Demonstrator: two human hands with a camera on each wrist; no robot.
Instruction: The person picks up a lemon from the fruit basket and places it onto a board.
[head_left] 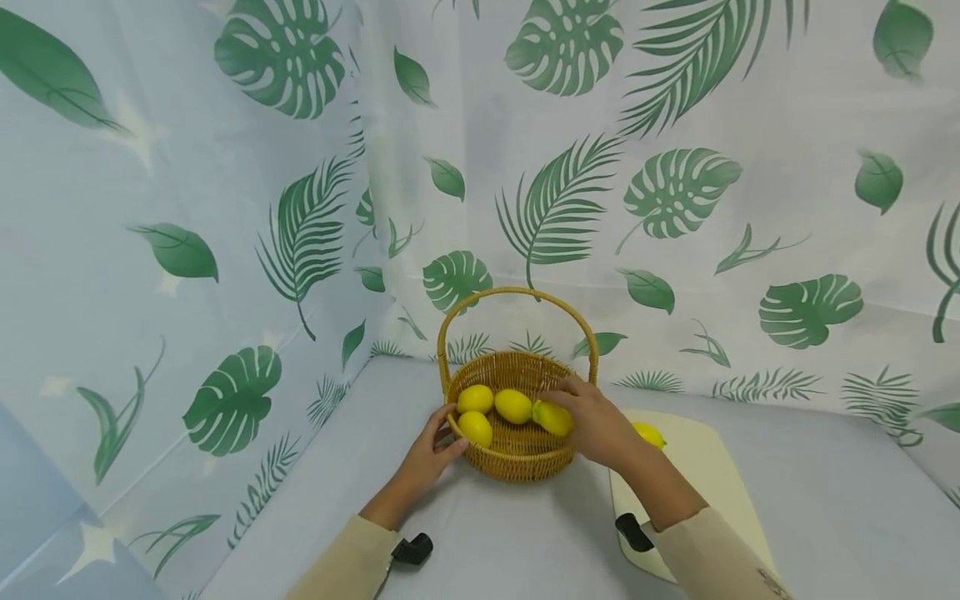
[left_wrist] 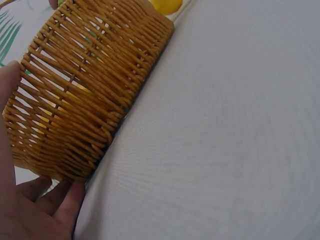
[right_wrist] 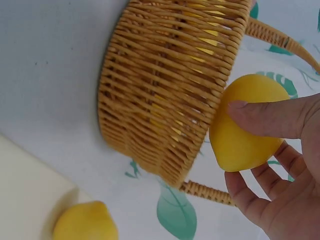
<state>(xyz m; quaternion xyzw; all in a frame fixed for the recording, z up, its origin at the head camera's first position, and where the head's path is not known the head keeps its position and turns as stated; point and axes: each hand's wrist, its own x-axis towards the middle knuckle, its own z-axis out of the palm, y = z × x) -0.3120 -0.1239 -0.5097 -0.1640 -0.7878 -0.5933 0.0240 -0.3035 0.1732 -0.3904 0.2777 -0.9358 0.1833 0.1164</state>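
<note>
Left hand [head_left: 431, 452] curved round a wicker basket [head_left: 519, 467] at eight o'clock, right hand [head_left: 596, 423] pinching a lemon [head_left: 553, 419] at three, three more lemons [head_left: 513, 406] inside, another lemon [head_left: 648, 434] on the cutting board [head_left: 701, 475]

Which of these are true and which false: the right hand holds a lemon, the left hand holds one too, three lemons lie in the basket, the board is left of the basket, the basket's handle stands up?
1. The right hand holds a lemon. True.
2. The left hand holds one too. False: it holds the side of the wicker basket.
3. Three lemons lie in the basket. True.
4. The board is left of the basket. False: the cream board lies to its right.
5. The basket's handle stands up. True.
</note>
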